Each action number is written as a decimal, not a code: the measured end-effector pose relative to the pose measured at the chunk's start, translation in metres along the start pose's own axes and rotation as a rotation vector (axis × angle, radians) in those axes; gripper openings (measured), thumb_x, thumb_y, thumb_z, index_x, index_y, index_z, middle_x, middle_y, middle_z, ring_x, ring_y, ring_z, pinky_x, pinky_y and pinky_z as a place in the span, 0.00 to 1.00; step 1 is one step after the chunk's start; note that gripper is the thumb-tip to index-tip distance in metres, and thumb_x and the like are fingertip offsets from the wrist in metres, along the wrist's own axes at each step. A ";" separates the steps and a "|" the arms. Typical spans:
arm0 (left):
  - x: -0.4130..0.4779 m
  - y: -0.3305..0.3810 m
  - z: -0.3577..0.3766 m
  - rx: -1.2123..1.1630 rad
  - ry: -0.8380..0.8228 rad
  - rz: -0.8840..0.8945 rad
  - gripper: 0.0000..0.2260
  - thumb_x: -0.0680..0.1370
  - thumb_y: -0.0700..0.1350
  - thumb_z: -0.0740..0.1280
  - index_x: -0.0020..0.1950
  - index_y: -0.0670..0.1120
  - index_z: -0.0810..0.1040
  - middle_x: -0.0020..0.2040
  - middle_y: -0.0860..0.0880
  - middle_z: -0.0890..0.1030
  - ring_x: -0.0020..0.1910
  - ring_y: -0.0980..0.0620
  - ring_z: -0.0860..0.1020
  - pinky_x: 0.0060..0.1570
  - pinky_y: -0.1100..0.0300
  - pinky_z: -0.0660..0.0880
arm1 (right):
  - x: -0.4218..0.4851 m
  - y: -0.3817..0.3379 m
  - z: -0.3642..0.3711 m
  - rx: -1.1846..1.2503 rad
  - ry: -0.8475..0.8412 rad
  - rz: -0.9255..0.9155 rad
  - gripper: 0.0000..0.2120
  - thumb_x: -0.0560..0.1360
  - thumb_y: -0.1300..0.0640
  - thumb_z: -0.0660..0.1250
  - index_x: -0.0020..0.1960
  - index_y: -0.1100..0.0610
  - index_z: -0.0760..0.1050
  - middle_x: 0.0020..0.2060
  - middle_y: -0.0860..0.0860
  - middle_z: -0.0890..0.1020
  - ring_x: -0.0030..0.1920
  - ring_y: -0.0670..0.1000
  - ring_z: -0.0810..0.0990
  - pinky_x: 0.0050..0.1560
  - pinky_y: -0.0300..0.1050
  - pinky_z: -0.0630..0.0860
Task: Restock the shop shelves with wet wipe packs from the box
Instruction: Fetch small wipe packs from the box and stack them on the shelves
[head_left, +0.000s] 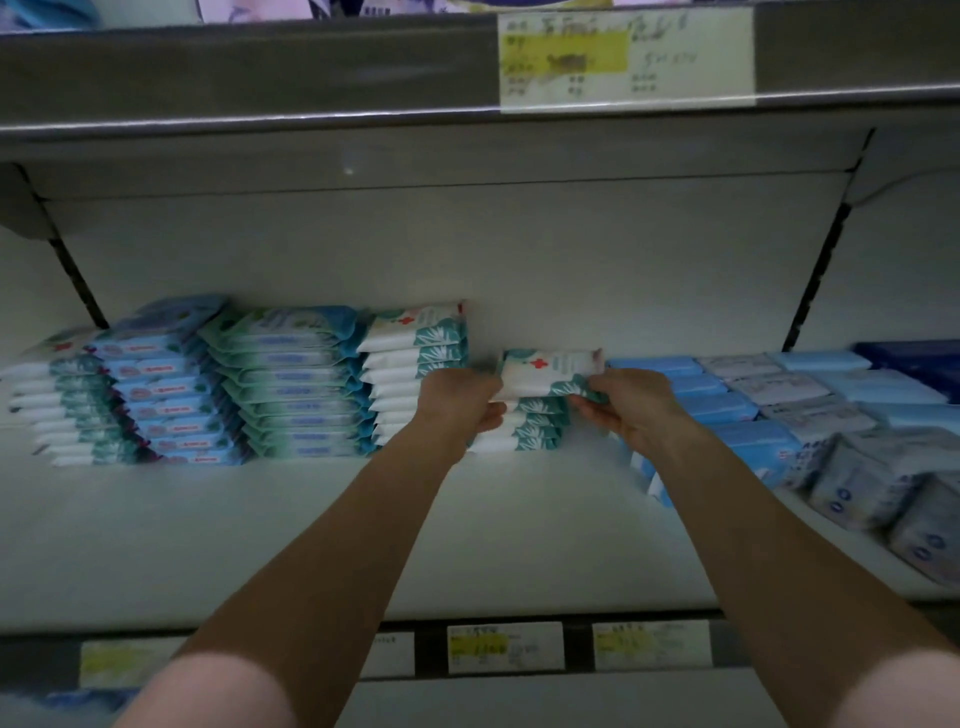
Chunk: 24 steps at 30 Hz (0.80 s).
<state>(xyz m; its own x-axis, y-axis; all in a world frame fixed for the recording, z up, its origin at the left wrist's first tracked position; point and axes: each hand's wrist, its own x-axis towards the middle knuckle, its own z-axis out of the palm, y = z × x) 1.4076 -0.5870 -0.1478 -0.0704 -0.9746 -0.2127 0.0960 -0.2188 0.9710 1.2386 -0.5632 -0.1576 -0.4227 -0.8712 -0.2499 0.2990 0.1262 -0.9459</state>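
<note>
pack (545, 371): white and teal with a red cross, lying flat on top of the short stack, mid-shelf near the back wall, held at both ends
left hand (457, 402): grips the pack's left end, fingers curled round it
right hand (631, 405): pinches the pack's lower right corner, fingers curled under it
short stack (524, 431): a few of the same packs, lying flat right under the held pack
tall stack (415, 374): the same white and teal packs, just left of the short stack and higher than it; the left hand covers part of its right edge
green stack (296, 384): green and blue packs, touching the tall stack's left side
blue stack (166, 395): blue packs with pink labels, left of the green stack
end stack (62, 405): white and teal packs at the shelf's left end
blue packs (701, 395): plain blue, right of the short stack, in a row running to the front, partly behind the right hand
grey packs (779, 389): just right of the blue packs
shelf (311, 519): white, both forearms reaching over its front part
tags (505, 647): price tags with yellow patches on the shelf's front edge, print blurred
top tag (626, 57): on the edge of the shelf above, print blurred
</note>
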 end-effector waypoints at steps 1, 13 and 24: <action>0.003 -0.003 -0.001 0.168 0.063 0.115 0.09 0.77 0.33 0.65 0.56 0.41 0.77 0.42 0.39 0.79 0.41 0.41 0.80 0.46 0.50 0.78 | 0.002 0.000 0.002 0.010 0.013 -0.009 0.08 0.76 0.72 0.63 0.39 0.65 0.72 0.37 0.59 0.78 0.27 0.50 0.79 0.27 0.38 0.79; 0.032 -0.024 0.004 1.829 0.086 0.722 0.28 0.78 0.40 0.65 0.76 0.50 0.60 0.66 0.42 0.72 0.60 0.43 0.75 0.50 0.52 0.73 | 0.045 0.021 0.021 -0.655 0.049 -0.168 0.14 0.77 0.53 0.65 0.33 0.55 0.73 0.36 0.53 0.77 0.41 0.53 0.75 0.38 0.42 0.71; 0.043 -0.019 0.006 1.932 0.105 0.796 0.16 0.81 0.41 0.62 0.68 0.50 0.70 0.54 0.48 0.80 0.51 0.48 0.80 0.39 0.58 0.67 | 0.048 0.067 0.008 -0.497 -0.062 0.114 0.08 0.73 0.69 0.66 0.37 0.61 0.74 0.31 0.57 0.75 0.30 0.50 0.73 0.29 0.40 0.73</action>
<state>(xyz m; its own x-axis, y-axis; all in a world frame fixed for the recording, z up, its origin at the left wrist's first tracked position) 1.3965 -0.6244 -0.1746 -0.4960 -0.8237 0.2750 -0.8525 0.4017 -0.3344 1.2455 -0.6007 -0.2310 -0.3551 -0.8631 -0.3591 -0.1091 0.4197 -0.9011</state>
